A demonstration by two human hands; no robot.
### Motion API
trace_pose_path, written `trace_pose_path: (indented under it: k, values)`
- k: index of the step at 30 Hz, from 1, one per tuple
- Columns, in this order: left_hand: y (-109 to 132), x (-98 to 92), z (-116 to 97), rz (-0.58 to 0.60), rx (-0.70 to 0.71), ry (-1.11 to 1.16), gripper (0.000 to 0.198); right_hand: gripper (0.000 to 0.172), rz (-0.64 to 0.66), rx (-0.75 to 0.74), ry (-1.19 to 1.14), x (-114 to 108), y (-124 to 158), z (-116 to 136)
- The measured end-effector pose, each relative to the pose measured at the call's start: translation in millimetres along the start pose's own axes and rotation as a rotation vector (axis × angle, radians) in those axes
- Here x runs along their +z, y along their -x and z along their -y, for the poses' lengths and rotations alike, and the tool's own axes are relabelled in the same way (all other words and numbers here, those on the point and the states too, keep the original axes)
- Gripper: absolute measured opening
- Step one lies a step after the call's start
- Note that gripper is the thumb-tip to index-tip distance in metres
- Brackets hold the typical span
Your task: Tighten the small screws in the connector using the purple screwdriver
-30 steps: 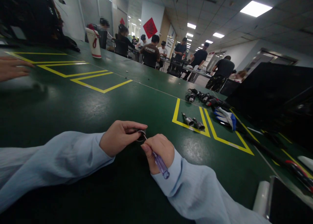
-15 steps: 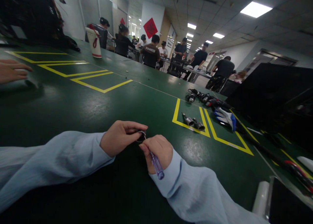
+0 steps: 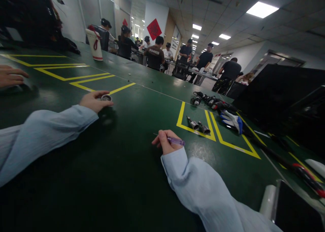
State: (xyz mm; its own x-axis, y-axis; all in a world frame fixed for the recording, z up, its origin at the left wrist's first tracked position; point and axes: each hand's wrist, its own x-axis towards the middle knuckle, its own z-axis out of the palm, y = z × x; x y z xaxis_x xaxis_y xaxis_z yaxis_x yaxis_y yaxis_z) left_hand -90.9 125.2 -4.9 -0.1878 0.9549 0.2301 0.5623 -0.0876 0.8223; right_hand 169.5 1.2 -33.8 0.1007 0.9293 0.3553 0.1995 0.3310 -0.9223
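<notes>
My left hand [image 3: 95,101] reaches out to the left over the green table [image 3: 142,107] and pinches a small round metal part [image 3: 106,97] close above the surface, near a yellow floor-tape line. My right hand [image 3: 166,143] rests on the table in the middle, closed round a small screwdriver with a clear purple handle [image 3: 175,141]; its thin shaft points left. Both arms wear light blue sleeves.
Two metal cylinders [image 3: 198,125] lie inside a yellow-marked box, with more dark parts [image 3: 207,99] and a blue-white glove [image 3: 232,120] behind. A white cup [image 3: 93,44] stands far left. Another person's hand [image 3: 11,76] rests at the left edge. Black cases lie right; several people work behind.
My hands were together, the screwdriver tip at the round part. Now my left hand has carried the part away to the left and my right hand has moved slightly up, the screwdriver lying sideways.
</notes>
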Motion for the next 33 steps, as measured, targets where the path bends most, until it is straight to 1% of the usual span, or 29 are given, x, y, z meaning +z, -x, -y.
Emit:
trace_pose_path:
  k: [1,2,5,7,10,12,14,15,17,18,20,21,23,26,28,30,33]
  values:
    - [-6.9,-5.4,6.5,-0.096,-0.048,-0.123,0.064,0.031,-0.024,0.080,-0.067,-0.4,-4.1,-2.4]
    - [-12.8,-10.3,11.9,-0.154,-0.067,-0.196,0.064,0.031,-0.037,0.136,-0.125,-1.1,-7.9,-4.4]
    - [-26.1,-23.2,22.6,-0.233,-0.067,-0.311,0.062,0.029,-0.045,0.224,-0.226,-3.8,-15.9,-8.1]
    - [-33.0,-31.0,26.8,-0.237,-0.075,-0.343,0.062,0.026,-0.038,0.253,-0.251,-5.1,-18.4,-9.1]
    - [-42.5,-40.4,31.3,-0.204,-0.046,-0.391,0.060,0.022,-0.025,0.290,-0.316,-5.8,-20.8,-11.4]
    - [-47.6,-42.6,32.8,-0.192,-0.025,-0.444,0.055,0.022,-0.026,0.312,-0.407,-6.2,-23.6,-14.3]
    - [-49.7,-39.6,32.1,-0.175,0.017,-0.468,0.049,0.026,-0.026,0.335,-0.496,-7.7,-27.9,-18.1]
    - [-48.8,-35.7,30.4,-0.164,0.050,-0.461,0.045,0.028,-0.017,0.347,-0.523,-9.1,-30.6,-20.1]
    - [-42.0,-22.9,23.5,-0.125,0.178,-0.396,0.037,0.032,0.030,0.363,-0.540,-13.2,-36.6,-23.9]
    - [-35.8,-14.1,18.2,-0.091,0.246,-0.345,0.035,0.034,0.064,0.360,-0.539,-15.8,-39.6,-25.5]
    - [-18.7,7.0,4.3,-0.026,0.349,-0.292,0.039,0.034,0.128,0.333,-0.553,-21.4,-45.3,-28.2]
    - [-8.6,18.6,-3.7,0.035,0.410,-0.281,0.042,0.031,0.155,0.322,-0.570,-24.1,-47.7,-29.1]
    - [12.7,41.7,-20.4,0.195,0.544,-0.238,0.048,0.021,0.191,0.306,-0.635,-29.0,-51.4,-30.2]
    - [39.5,70.9,-42.2,0.321,0.683,-0.148,0.046,0.012,0.230,0.283,-0.782,-33.6,-53.8,-29.9]
    - [49.8,84.7,-53.1,0.399,0.754,-0.092,0.039,0.011,0.276,0.245,-0.827,-35.1,-54.0,-28.8]
    - [53.7,94.6,-61.2,0.456,0.804,-0.076,0.032,0.010,0.319,0.208,-0.810,-36.5,-53.8,-27.6]
    - [51.7,105.3,-69.2,0.519,0.798,-0.089,0.029,0.008,0.304,0.202,-0.764,-40.4,-53.8,-27.0]
